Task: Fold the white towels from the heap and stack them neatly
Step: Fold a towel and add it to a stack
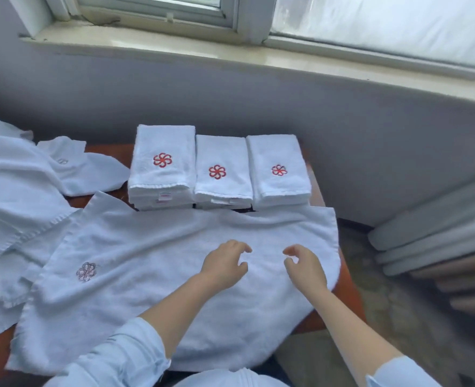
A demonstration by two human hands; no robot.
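A white towel (135, 277) lies spread flat across the brown table (345, 277), its faint embroidered logo showing at the left. My left hand (225, 263) and my right hand (304, 268) hover over its right half, side by side, fingers loosely curled and holding nothing. Behind the towel stand three stacks of folded white towels with red flower logos: a left stack (162, 166), a middle stack (222, 171) and a right stack (278, 170). The heap of unfolded towels (15, 185) spills over the table's left side.
A grey wall and a window sill (230, 55) run behind the table. At the right, beyond the table's edge, stands a pile of folded grey and brown cushions (437, 241) on a carpeted floor.
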